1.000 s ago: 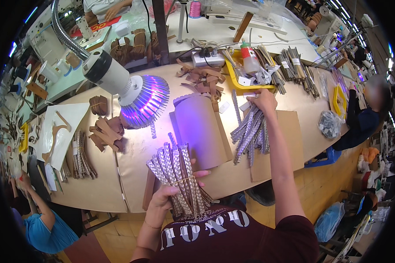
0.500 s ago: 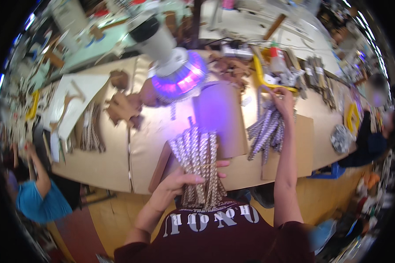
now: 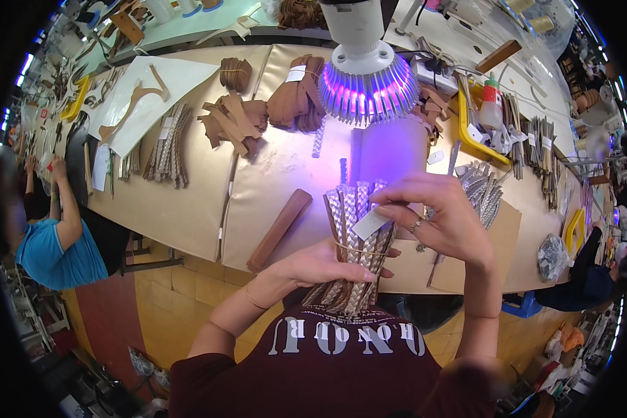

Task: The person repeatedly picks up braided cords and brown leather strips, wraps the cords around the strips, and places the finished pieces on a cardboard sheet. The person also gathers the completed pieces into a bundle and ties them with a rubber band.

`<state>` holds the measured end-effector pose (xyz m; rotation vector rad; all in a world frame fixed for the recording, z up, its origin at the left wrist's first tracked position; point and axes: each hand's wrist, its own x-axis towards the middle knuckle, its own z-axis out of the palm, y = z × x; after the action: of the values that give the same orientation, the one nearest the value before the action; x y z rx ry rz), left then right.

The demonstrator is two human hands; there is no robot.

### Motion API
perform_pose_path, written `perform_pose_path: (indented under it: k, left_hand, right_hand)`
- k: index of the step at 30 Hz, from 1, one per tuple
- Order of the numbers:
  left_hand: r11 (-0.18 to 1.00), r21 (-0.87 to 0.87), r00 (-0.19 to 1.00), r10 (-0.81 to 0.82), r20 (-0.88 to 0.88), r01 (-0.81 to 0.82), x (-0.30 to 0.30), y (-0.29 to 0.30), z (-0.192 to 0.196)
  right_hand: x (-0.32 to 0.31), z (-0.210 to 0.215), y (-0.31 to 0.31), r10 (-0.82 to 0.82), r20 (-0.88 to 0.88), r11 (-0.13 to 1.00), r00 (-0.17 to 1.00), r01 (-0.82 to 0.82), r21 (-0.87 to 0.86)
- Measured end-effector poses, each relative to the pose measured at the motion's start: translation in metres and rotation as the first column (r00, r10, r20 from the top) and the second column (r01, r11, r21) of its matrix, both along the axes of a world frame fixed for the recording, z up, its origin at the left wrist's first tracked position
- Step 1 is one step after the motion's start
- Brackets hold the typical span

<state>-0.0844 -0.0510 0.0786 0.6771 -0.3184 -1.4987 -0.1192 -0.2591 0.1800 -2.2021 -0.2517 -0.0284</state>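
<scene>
My left hand (image 3: 325,265) is closed round a bundle of braided straps (image 3: 355,251), metallic beige and silver, held upright with a thin rubber band about its middle. Pinched in the fingers of my right hand (image 3: 432,212) is a small white paper tag (image 3: 370,224), which lies against the front of the bundle just above the band. Over the upper ends of the straps falls purple light from a finned lamp (image 3: 368,87). Behind my right wrist, more loose braided straps (image 3: 482,188) lie on the table, partly covered by the hand.
A yellow tray (image 3: 478,146) with a red-capped bottle (image 3: 491,104) stands at the back right. Brown leather strip bundles (image 3: 294,97) lie behind, and a brown block (image 3: 280,230) rests left of my hands. A co-worker in blue (image 3: 61,251) sits at far left.
My right hand has come from beside the yellow tray to the bundle, now with the white tag in its fingers. My left hand keeps its hold. The view has shifted.
</scene>
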Motion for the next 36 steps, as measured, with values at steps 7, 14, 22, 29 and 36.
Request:
perform_pose_path:
  k: [7, 14, 22, 29, 36]
  left_hand:
    - [0.999, 0.032, 1.000, -0.001, 0.006, 0.001, -0.001, 0.003, 0.005]
    - [1.000, 0.010, 1.000, -0.003, 0.007, 0.003, 0.005, 0.005, 0.011]
    - [0.994, -0.109, 0.995, -0.040, -0.089, 0.030, 0.008, 0.012, -0.002]
    - [0.966, -0.178, 0.963, 0.145, -0.226, -0.187, 0.016, 0.022, -0.002]
    - [0.962, -0.177, 0.847, 0.084, -0.525, -0.206, -0.003, 0.029, -0.018]
  right_hand:
    - [0.011, 0.012, 0.006, 0.242, -0.200, 0.954, 0.949, -0.270, -0.127]
    - [0.012, 0.014, 0.008, 0.287, -0.247, 0.926, 0.925, -0.334, -0.175]
    - [-0.003, -0.001, 0.024, 0.267, -0.163, 0.952, 0.950, -0.286, -0.107]
    - [-0.020, -0.041, 0.023, -0.343, -0.071, 0.912, 0.936, 0.351, 0.211]
    - [-0.014, -0.055, 0.050, 0.035, -0.544, 0.466, 0.839, 0.468, 0.751]
